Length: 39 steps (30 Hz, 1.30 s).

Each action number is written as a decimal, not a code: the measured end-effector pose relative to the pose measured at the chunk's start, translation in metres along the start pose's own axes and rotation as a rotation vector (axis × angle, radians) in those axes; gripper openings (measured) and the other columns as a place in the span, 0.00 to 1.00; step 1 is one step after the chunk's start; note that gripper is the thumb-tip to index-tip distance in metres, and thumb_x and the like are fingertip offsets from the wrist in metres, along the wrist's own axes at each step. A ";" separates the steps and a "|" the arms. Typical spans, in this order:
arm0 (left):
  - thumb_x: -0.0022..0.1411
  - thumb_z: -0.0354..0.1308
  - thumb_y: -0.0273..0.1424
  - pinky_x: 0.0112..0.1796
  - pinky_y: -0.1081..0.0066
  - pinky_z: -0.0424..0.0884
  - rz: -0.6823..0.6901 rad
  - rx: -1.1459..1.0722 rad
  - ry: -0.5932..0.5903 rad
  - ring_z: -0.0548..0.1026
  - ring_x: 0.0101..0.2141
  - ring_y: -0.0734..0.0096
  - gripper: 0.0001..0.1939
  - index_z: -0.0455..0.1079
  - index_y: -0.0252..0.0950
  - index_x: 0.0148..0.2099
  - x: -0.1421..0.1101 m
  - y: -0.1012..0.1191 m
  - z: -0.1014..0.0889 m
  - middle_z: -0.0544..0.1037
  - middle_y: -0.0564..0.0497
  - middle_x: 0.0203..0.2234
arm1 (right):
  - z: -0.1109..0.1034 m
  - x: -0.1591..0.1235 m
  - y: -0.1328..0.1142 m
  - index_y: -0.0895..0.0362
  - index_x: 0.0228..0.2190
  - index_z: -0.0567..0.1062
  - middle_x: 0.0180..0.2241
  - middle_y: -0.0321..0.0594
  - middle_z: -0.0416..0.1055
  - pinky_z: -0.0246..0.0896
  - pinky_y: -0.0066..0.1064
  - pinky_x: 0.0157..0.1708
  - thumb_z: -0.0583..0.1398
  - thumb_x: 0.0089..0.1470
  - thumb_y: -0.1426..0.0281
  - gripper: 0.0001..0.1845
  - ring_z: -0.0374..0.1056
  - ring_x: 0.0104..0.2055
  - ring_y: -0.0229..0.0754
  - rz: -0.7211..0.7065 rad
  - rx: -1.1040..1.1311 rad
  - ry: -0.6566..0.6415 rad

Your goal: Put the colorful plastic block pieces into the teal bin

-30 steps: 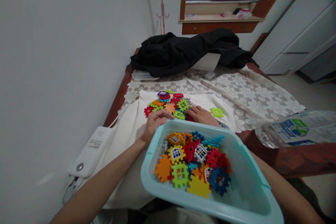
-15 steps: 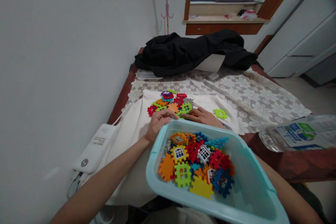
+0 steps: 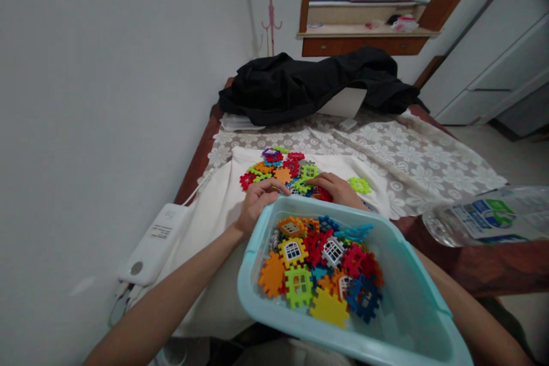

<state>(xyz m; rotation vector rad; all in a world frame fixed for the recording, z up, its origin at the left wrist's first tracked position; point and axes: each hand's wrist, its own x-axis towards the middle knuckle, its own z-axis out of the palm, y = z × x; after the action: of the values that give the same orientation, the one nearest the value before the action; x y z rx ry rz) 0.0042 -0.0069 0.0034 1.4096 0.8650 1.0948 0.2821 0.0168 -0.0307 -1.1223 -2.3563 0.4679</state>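
Observation:
A light-blue plastic basin point(image 3: 412, 303) stands tilted in front of me, holding several coloured notched plastic building pieces, among them a yellow one point(image 3: 329, 307) and a lime-green window piece point(image 3: 299, 286). My left hand point(image 3: 258, 201) is closed at the basin's far left corner, its fingers bent over the rim. Behind the far rim, my right hand point(image 3: 337, 189) reaches over a pile of similar pieces point(image 3: 282, 175) on a white cloth. Its fingers are stretched out, touching a lime-green piece point(image 3: 303, 185); a red piece point(image 3: 321, 194) shows below them. The rim hides part of this hand.
One lime-green piece point(image 3: 359, 185) lies apart on the white cloth point(image 3: 227, 197). A large clear bottle point(image 3: 489, 217) lies at the right, and a white power bank point(image 3: 156, 245) with cables at the left. Black clothing point(image 3: 309, 86) covers the table's far end.
My right hand has shifted slightly right across the pile, its fingers drawn back, uncovering more of a red piece. My left hand and the basin stay put.

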 end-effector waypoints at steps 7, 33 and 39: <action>0.56 0.61 0.37 0.32 0.69 0.65 0.001 0.023 0.011 0.74 0.31 0.64 0.13 0.82 0.35 0.38 0.001 0.000 0.001 0.82 0.47 0.31 | -0.004 0.001 -0.004 0.52 0.50 0.80 0.47 0.45 0.80 0.72 0.43 0.50 0.65 0.61 0.59 0.18 0.77 0.48 0.52 0.093 0.187 0.211; 0.56 0.60 0.35 0.36 0.68 0.67 0.013 -0.006 -0.015 0.76 0.34 0.63 0.12 0.82 0.35 0.38 0.001 0.000 0.000 0.83 0.47 0.33 | -0.011 -0.009 0.001 0.52 0.48 0.80 0.31 0.35 0.75 0.63 0.32 0.27 0.65 0.59 0.56 0.19 0.67 0.27 0.40 0.273 0.671 0.487; 0.56 0.61 0.36 0.33 0.68 0.65 0.022 -0.011 -0.021 0.74 0.32 0.63 0.13 0.83 0.35 0.38 0.001 -0.002 0.001 0.82 0.47 0.31 | -0.022 -0.012 -0.009 0.51 0.45 0.82 0.42 0.43 0.80 0.70 0.41 0.44 0.67 0.56 0.51 0.21 0.74 0.42 0.50 0.081 0.539 0.430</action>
<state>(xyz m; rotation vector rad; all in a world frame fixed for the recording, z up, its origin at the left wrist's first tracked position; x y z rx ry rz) 0.0052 -0.0062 0.0017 1.4219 0.8294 1.0976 0.2952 0.0039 -0.0118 -0.9441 -1.6796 0.7498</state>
